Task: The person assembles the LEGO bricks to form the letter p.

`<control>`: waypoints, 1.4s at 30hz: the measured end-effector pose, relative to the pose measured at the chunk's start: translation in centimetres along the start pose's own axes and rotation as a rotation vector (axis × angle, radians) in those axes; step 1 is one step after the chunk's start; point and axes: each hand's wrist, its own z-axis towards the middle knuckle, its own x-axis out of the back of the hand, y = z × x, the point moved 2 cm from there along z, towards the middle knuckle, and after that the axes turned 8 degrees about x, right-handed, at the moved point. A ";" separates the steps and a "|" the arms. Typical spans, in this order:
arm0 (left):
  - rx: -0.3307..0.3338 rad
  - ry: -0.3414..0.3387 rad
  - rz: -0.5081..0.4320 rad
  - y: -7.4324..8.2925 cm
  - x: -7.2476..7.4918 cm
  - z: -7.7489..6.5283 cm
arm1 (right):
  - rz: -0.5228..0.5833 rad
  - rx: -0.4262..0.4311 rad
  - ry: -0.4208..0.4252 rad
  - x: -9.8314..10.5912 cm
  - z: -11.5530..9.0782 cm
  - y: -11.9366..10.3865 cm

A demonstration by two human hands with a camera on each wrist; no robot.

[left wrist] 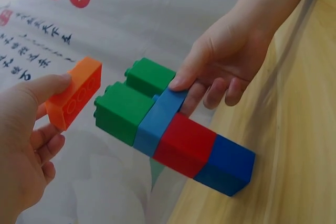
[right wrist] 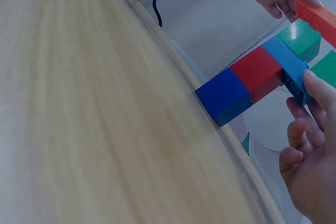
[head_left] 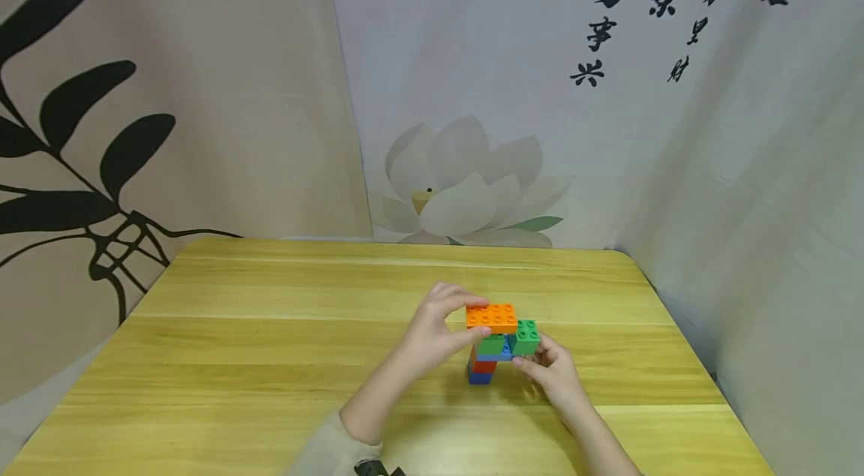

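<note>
My left hand [head_left: 432, 330] pinches an orange toy building brick [head_left: 491, 320] between thumb and fingers. In the left wrist view that brick is held apart from the stack, just over its studded green end. From the table up, the stack has a dark blue brick [left wrist: 226, 166], a red brick [left wrist: 185, 144] and a light blue brick [left wrist: 157, 123] that juts out sideways. Two green bricks [left wrist: 123, 111] sit side by side on the light blue one. My right hand [head_left: 559, 372] grips the jutting end of the light blue brick, thumb on its side.
The stack stands on a wooden table [head_left: 270, 356] with pale yellow grain. Behind it hangs a light curtain [head_left: 472, 86] printed with a lotus, dark leaves and black characters. A dark band [head_left: 371, 467] shows at the left sleeve.
</note>
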 end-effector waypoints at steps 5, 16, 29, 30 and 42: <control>0.009 -0.018 -0.003 0.0 -0.7 0.2 | 0.003 0.008 -0.016 0.0 0.0 -0.1; 0.017 -0.036 0.009 -0.2 -1.8 0.4 | 0.004 0.012 -0.033 0.1 -0.1 -0.2; 0.037 -0.042 0.040 -0.1 -2.4 0.6 | 0.011 0.002 -0.035 0.0 0.0 -0.6; 0.036 -0.043 0.040 -0.1 -2.4 0.6 | 0.012 0.001 -0.035 0.0 0.0 -0.6; -0.070 -0.054 0.140 -0.1 -2.3 0.7 | 0.034 0.026 -0.048 0.1 0.0 -0.2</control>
